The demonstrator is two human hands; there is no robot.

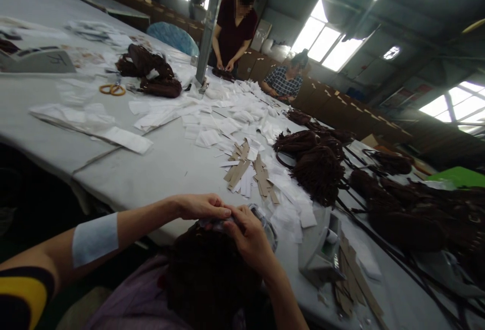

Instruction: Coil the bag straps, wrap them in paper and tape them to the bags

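Observation:
A dark brown bag (212,274) rests on my lap against the table edge, its lower part in deep shadow. My left hand (202,207) is closed, thumb and fingers pinching pale translucent wrapping at the top of the bag. Close against it, my right hand (248,234) is closed on the same wrapping. A curved strap with translucent wrap (271,231), apparently the bag's handle, loops out behind my right hand. What lies under my fingertips is hidden. To the right of that hand stands a grey tape dispenser (322,254).
Brown card strips (238,166) and white paper sheets (212,128) cover the table's middle. Brown fringed bags (314,163) lie on the right. Scissors with orange handles (112,89) lie far left, near a metal post (212,21). Two people (237,27) work across the table.

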